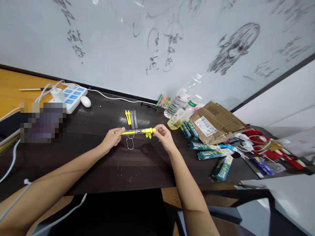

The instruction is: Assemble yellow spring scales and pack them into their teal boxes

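Hands pinching slim clear plastic tube, yellow ends, bent wire, dark tabletop

Bare forearms reach forward, converging.
Left hand and right hand roughly level, apart; fingers of both pinched.
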`<action>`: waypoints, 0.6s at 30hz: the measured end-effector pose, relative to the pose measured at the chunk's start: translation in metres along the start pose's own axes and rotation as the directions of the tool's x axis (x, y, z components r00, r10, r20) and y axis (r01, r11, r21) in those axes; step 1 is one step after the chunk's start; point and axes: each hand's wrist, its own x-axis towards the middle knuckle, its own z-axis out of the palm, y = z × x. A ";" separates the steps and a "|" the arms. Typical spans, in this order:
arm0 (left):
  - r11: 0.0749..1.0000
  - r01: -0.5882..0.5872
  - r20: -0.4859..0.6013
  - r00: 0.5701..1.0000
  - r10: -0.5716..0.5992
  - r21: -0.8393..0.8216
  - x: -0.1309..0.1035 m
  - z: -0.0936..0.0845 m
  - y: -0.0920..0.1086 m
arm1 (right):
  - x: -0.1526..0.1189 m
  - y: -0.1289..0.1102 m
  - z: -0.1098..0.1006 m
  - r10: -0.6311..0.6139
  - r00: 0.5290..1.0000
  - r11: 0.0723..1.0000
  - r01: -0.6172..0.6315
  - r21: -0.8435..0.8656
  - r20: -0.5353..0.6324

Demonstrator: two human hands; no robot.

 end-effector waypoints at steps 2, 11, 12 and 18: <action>1.000 0.002 -0.003 1.000 -0.002 0.007 0.000 0.000 0.000 | -0.001 -0.002 0.005 0.013 1.000 0.999 -0.013 0.046 0.011; 1.000 -0.021 0.009 1.000 0.021 0.018 0.002 -0.002 -0.002 | -0.003 -0.008 0.001 0.024 0.999 1.000 -0.025 0.011 0.038; 1.000 -0.024 0.010 1.000 0.023 0.017 0.002 -0.002 -0.002 | -0.003 -0.008 0.001 0.026 0.999 1.000 -0.026 0.003 0.038; 0.999 -0.021 0.000 1.000 0.021 0.040 0.001 0.000 0.000 | -0.001 -0.001 0.000 0.045 0.998 0.998 -0.043 -0.043 0.037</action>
